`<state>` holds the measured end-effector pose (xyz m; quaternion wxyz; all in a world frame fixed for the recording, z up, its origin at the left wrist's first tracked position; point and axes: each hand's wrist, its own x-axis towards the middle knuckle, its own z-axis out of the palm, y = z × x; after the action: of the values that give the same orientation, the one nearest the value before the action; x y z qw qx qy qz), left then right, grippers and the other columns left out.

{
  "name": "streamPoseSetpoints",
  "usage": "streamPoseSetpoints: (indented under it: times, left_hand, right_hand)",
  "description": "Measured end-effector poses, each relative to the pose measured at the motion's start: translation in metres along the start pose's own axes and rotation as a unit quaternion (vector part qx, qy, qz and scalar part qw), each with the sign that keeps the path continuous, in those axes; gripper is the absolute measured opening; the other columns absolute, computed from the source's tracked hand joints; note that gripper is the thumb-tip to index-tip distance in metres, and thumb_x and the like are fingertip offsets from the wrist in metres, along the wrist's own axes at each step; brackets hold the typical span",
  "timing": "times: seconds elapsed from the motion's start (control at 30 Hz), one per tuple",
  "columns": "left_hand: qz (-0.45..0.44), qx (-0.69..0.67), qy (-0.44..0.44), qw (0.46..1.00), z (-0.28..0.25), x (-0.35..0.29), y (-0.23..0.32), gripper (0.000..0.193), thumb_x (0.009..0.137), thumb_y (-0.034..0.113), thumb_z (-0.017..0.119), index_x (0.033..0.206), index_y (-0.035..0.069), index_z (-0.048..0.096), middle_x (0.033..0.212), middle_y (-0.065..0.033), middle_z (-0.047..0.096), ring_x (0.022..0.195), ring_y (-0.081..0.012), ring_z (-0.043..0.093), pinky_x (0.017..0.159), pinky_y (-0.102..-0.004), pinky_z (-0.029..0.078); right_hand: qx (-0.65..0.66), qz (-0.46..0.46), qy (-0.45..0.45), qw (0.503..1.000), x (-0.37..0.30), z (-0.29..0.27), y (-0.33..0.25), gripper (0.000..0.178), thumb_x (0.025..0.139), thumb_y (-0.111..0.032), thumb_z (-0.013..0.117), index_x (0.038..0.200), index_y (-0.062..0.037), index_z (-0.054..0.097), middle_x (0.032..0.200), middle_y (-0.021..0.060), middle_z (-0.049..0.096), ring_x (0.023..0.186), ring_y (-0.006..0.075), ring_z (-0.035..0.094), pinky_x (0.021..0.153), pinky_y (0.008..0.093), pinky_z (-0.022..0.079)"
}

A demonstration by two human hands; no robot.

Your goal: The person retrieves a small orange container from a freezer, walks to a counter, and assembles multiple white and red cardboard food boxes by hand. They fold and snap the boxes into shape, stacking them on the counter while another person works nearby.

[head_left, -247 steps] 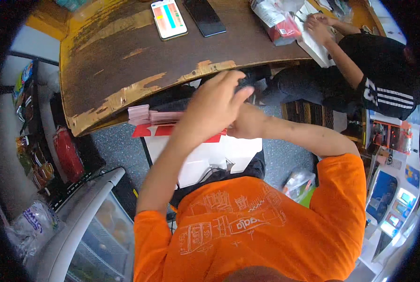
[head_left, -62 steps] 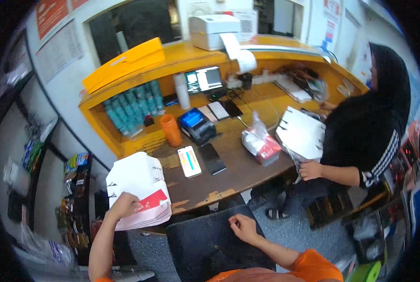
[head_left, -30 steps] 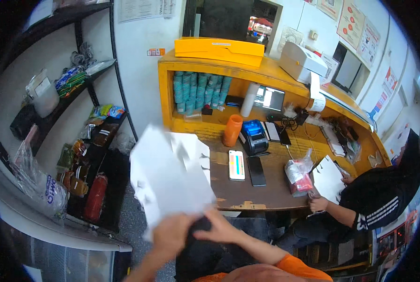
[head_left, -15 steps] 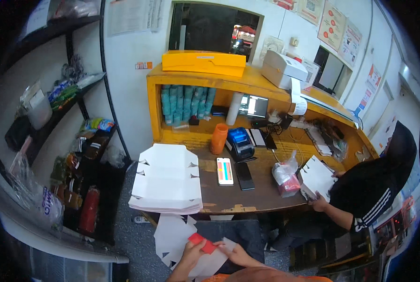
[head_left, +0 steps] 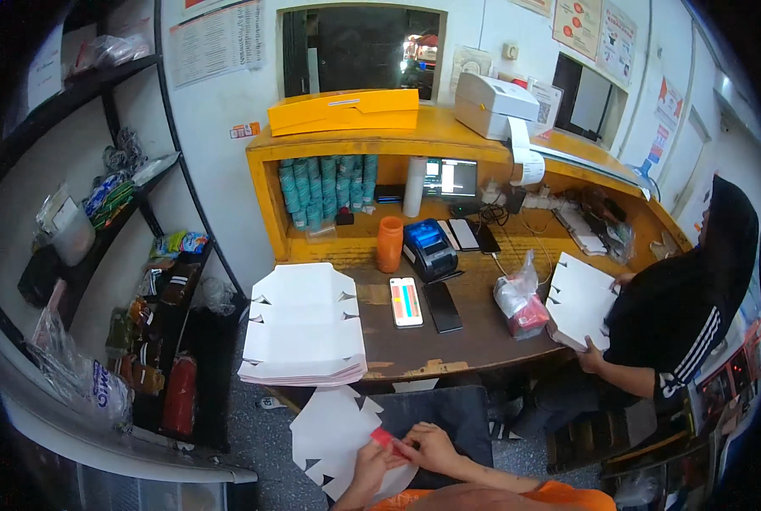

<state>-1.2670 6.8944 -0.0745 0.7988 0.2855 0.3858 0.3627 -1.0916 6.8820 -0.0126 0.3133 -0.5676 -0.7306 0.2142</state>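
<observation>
Low in the middle, my left hand [head_left: 370, 467] pinches a small flat red piece [head_left: 382, 437]; I cannot tell whether it is loose or part of the card below it. My right hand [head_left: 432, 448] is closed at the red piece's right end, its fingertips beside those of my left. Under and beside both hands lies a white die-cut cardboard sheet [head_left: 334, 430] with notched edges, over my lap and the dark seat. A stack of similar flat white box blanks [head_left: 304, 324] rests on the table just ahead, to the left.
On the brown table [head_left: 397, 353] are a lit phone [head_left: 405, 302], a dark phone [head_left: 443, 307], an orange bottle [head_left: 389, 244], a card terminal [head_left: 430, 251] and a plastic-wrapped red package [head_left: 521, 307]. At right, a person in black [head_left: 670, 315] holds white box blanks [head_left: 581, 298]. Loaded shelves [head_left: 99, 213] stand left.
My hands have drawn together, and less of the red piece shows. The pale piece by my right fingers is no longer visible. The person at right has raised and tilted their blanks.
</observation>
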Motion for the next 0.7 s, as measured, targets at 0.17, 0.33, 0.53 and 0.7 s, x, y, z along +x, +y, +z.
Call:
streamPoseSetpoints:
  times: [0.17, 0.33, 0.53, 0.7]
  left_hand:
    - [-0.007, 0.033, 0.004, 0.999, 0.008, -0.009, 0.006, 0.027, 0.107, 0.016, 0.049, 0.128, -0.001, 0.054, 0.118, -0.0172, 0.067, 0.109, -0.0326, 0.068, 0.096, -0.0426, 0.057]
    - [-0.011, 0.443, -0.342, 0.829, -0.018, -0.027, 0.055, 0.061, 0.102, 0.024, 0.061, 0.155, 0.006, 0.037, 0.143, -0.0076, 0.060, 0.136, -0.0282, 0.052, 0.115, -0.0380, 0.038]
    - [0.076, 0.618, -0.338, 0.706, -0.013, -0.017, 0.097, 0.039, 0.088, 0.021, 0.077, 0.124, 0.008, 0.071, 0.126, -0.0068, 0.071, 0.108, -0.0270, 0.067, 0.091, -0.0362, 0.052]
    - [-0.132, 0.505, -0.096, 0.848, -0.023, 0.029, 0.071, 0.024, 0.095, 0.028, 0.073, 0.095, 0.004, 0.074, 0.101, -0.0102, 0.073, 0.078, -0.0181, 0.070, 0.071, -0.0371, 0.055]
  right_hand:
    - [0.199, 0.129, -0.003, 0.971, -0.011, 0.020, 0.008, 0.020, 0.095, -0.021, 0.070, 0.098, -0.0021, 0.064, 0.089, 0.0092, 0.066, 0.082, 0.0190, 0.063, 0.076, 0.0334, 0.053]
    - [0.480, 0.344, 0.010, 0.807, -0.023, 0.057, 0.107, 0.031, 0.105, -0.036, 0.055, 0.112, -0.0058, 0.059, 0.097, 0.0035, 0.063, 0.087, 0.0122, 0.061, 0.079, 0.0295, 0.052]
    - [0.470, 0.347, -0.007, 0.812, -0.028, 0.016, 0.127, 0.042, 0.107, -0.040, 0.047, 0.105, -0.0039, 0.067, 0.091, 0.0089, 0.067, 0.082, 0.0197, 0.065, 0.077, 0.0360, 0.054]
    - [0.172, 0.007, 0.135, 0.976, -0.043, -0.032, 0.045, 0.026, 0.101, -0.024, 0.056, 0.113, -0.0041, 0.068, 0.108, 0.0171, 0.068, 0.106, 0.0362, 0.061, 0.096, 0.0415, 0.046]
